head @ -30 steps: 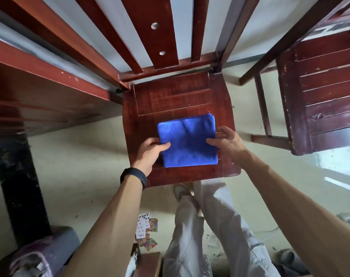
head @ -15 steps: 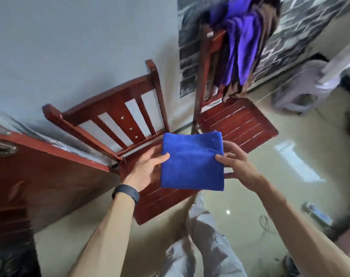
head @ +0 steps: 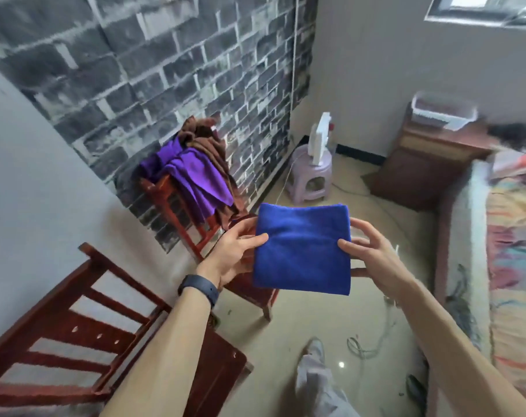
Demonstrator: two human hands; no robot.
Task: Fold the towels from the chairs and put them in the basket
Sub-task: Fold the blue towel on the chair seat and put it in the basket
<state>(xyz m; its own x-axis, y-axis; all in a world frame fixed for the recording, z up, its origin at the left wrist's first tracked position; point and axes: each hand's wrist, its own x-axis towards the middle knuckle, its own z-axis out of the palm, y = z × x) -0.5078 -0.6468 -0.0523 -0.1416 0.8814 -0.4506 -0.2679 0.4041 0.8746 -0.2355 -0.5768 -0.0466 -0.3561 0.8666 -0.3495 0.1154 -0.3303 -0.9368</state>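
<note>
Evidently 1 towel was finished: the blue towel (head: 302, 248) was a neat folded square, held in the air just right of and in front of the draped chair (head: 165, 200), touching nothing but the hands. The left hand (head: 234, 254) pinched its left edge, thumb on top and fingers underneath. The right hand (head: 373, 251) pinched the right edge with the thumb over the cloth, its other fingers spread loosely behind. Over the draped chair's back a purple towel (head: 195, 176) and a brown towel (head: 201, 133) hung in a bunched, unfolded heap, so at least 2 were left to fold; how many lay in that heap could not be told. Well to the right of the draped chair, by the far wall, a pale container (head: 442, 112) looked like the basket, though it was blurred and its contents were hidden. By my judgement the blue towel had yet to be carried there and dropped in, which put the task somewhere short of halfway.
</note>
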